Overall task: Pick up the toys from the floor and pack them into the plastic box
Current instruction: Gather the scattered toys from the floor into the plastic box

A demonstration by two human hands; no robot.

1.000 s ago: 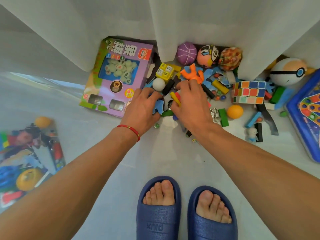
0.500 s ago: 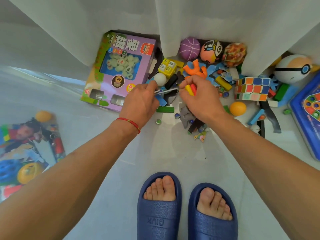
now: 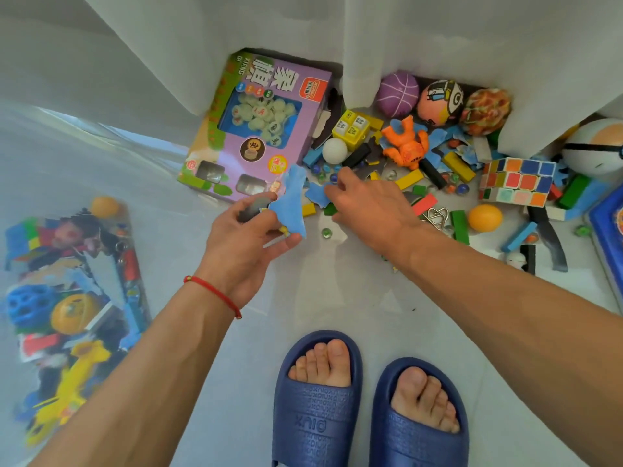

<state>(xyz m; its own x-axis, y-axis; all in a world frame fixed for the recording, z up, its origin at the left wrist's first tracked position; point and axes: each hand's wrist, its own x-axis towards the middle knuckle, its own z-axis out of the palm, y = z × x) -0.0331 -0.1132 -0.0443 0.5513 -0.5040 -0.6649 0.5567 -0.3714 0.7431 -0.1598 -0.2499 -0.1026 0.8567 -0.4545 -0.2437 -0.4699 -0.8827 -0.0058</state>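
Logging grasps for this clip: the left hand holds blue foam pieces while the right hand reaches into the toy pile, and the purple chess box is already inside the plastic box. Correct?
Not quite. In the head view the purple chess box lies on the floor by the curtain, not in the plastic box. The left hand does hold blue foam pieces, and the right hand reaches into the pile.
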